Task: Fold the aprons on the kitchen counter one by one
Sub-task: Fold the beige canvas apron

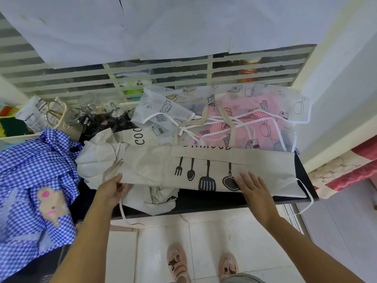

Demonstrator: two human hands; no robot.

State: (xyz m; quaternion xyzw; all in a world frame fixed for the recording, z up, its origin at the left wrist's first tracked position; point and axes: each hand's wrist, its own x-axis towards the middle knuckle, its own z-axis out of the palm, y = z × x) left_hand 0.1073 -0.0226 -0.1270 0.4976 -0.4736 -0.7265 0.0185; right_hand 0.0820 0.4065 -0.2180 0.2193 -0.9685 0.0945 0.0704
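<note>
A beige apron [204,168] printed with black kitchen utensils lies folded into a long strip across the dark counter [206,200]. My left hand [111,189] grips its lower left edge, fingers curled under the cloth. My right hand [252,187] presses flat on the strip beside the printed pan. A white tie [306,193] from the apron hangs over the counter's right end. Behind it lies a translucent white apron [230,117] with drawings over pink cloth. A blue gingham apron [34,180] with a bear patch lies crumpled at the left.
Glass cups [89,115] and scissors in a bag [42,115] stand at the back left. A white barred window [159,74] runs behind the counter. A white wall [336,99] closes the right side. Tiled floor [206,242] and my feet are below.
</note>
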